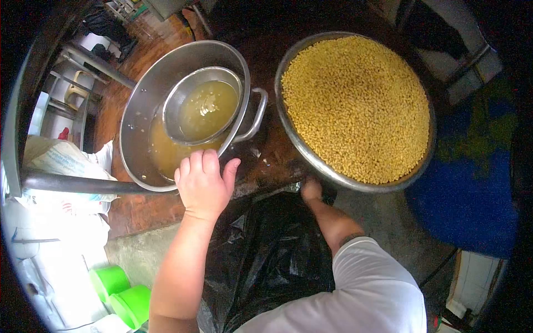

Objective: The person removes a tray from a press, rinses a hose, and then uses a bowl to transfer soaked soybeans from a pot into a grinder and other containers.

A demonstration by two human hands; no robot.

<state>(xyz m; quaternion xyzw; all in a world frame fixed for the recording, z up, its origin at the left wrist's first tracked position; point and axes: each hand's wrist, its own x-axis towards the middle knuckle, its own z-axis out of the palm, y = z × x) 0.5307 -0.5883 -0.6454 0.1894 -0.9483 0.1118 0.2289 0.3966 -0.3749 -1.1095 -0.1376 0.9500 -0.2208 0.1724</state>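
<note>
My left hand [204,180] lies over the near rim of a large metal pot [133,105], its fingers curled over the edge and its thumb sticking out to the side. Inside the pot, a smaller metal bowl [173,114] sits tilted in cloudy yellowish liquid and holds some of the same liquid. To the right, a wide metal basin [327,176] is heaped with pale yellow beans [361,111] that look like soybeans. Below the basin's near rim is my right hand [312,190], with its fingers mostly hidden.
Black plastic sheeting [266,250] hangs in front of my body. A large blue container or sheet [466,194] stands on the right. Green tubs [130,305] and white sacks [66,166] are at the left. A metal bar [83,183] runs close to the pot.
</note>
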